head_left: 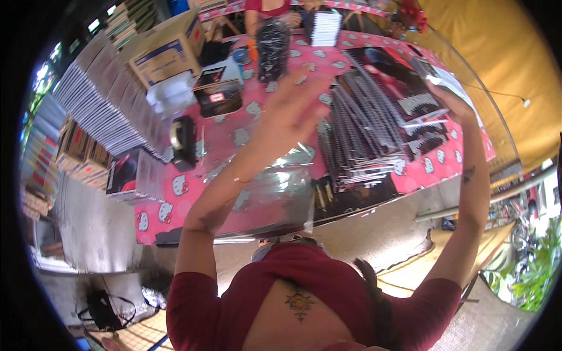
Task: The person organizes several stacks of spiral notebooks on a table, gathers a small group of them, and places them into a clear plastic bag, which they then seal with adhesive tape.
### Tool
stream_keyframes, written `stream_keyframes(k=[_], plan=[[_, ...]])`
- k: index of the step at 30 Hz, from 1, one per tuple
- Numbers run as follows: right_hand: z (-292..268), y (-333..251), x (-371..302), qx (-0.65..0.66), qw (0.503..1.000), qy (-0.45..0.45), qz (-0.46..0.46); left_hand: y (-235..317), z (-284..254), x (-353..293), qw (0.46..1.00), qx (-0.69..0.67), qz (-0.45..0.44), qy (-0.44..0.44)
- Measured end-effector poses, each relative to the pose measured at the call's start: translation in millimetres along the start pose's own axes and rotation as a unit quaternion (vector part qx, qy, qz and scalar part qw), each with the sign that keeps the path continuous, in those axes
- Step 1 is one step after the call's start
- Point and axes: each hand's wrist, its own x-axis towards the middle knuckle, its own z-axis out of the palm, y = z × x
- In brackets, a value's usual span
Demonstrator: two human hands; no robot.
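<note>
My left hand [293,108] reaches over the table, blurred, its fingers apart and nothing seen in them. Clear plastic sleeves [275,199] lie in front of me beneath that forearm. My right hand [453,102] is at the right side of the table, its fingers closed at the edge of a dark-covered notebook [398,82]; a pale glossy sheet [448,82] shows beside the fingers. Between my hands, several spiral-bound notebooks [363,128] lie fanned in a pile, their coils showing.
Tall stacks of notebooks [105,99] stand at the left, near a black tape dispenser [184,143] and a cardboard box [167,52]. Across the pink patterned table [175,187], another person's hand [291,19] is near a black plastic bundle [273,50] and a white-edged stack [325,29].
</note>
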Motion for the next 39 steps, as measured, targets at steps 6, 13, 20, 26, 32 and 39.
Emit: stream_keyframes(k=[6,13,20,26,32,39], plan=[[-15.1,-9.4,14.1,-0.096,0.993,0.0,0.072,2.9,93.4,54.9,0.979,-0.016,0.127,-0.161],[-1.1,-51.3,-7.4,0.049,0.998,-0.042,-0.002,-10.7,89.8,44.3,0.983,-0.042,0.128,-0.124],[57.0,-93.6,-35.9,0.261,0.954,-0.088,-0.116,-15.2,61.9,8.7,0.969,0.058,0.236,0.041],[168.1,-137.3,-49.7,0.32,0.933,-0.143,-0.085,-9.4,-44.0,-32.2,0.952,0.177,0.214,0.127],[336.8,-122.6,-73.3,0.47,0.787,-0.292,-0.272,28.1,-177.0,-121.4,0.982,0.062,-0.091,0.155],[577.2,-75.8,-58.5,0.322,0.852,-0.281,-0.302,30.0,-272.4,-279.4,0.858,-0.09,-0.435,0.257]])
